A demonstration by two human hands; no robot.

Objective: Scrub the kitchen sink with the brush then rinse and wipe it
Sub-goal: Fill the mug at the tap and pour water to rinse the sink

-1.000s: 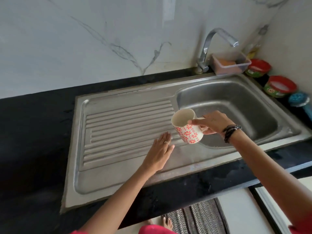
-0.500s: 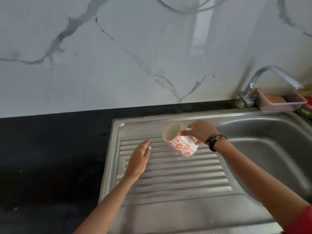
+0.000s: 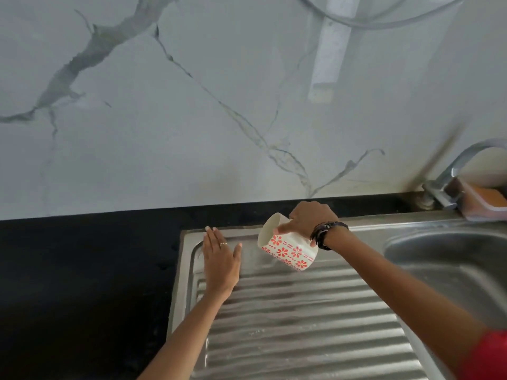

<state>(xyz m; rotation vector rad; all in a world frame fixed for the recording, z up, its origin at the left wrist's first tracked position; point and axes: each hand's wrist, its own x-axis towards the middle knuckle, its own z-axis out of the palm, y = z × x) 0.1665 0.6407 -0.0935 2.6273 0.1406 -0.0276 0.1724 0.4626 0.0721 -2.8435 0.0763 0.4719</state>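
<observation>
The steel sink's ribbed drainboard [image 3: 301, 319] fills the lower middle, and its basin [image 3: 450, 264] lies at the right. My right hand [image 3: 310, 219] grips a white mug with red flowers [image 3: 290, 249], tipped on its side with its mouth toward the left, over the drainboard's far end. A thin stream of water falls from the mug onto the steel. My left hand [image 3: 219, 261] lies flat with straight fingers on the drainboard's far left corner. No brush is in view.
A chrome tap [image 3: 450, 171] stands at the far right. Beside it sits a clear plastic box with an orange sponge [image 3: 485, 198]. Black countertop [image 3: 82, 283] runs to the left and behind the sink, under a white marble wall.
Both hands moved from the basin's edge leftward and farther back along the drainboard. The mug is tipped more steeply now. The view followed to the left, so most of the basin left the frame.
</observation>
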